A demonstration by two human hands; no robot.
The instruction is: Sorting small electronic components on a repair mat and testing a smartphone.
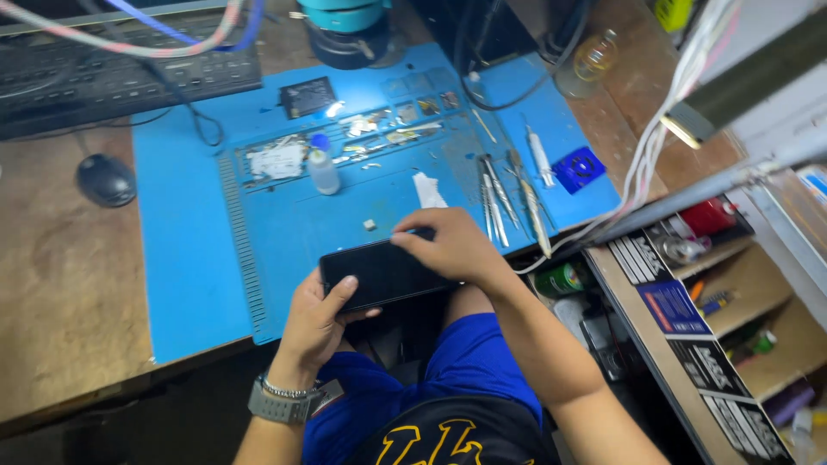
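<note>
A black smartphone (377, 272) lies flat across the front edge of the blue work mat (185, 232), screen dark. My left hand (315, 323), with a grey watch on the wrist, grips its near left end, thumb resting on the glass. My right hand (450, 245) covers the phone's right end, fingers curled over the far edge. Both hands hold the phone above my lap.
Several tweezers and picks (508, 200) lie right of the phone. A small clear bottle (324, 170), a white scrap (426, 191), a blue square pad (578, 168), a mouse (105, 179) and a keyboard (103, 77) sit around. Shelves (732, 293) stand at right.
</note>
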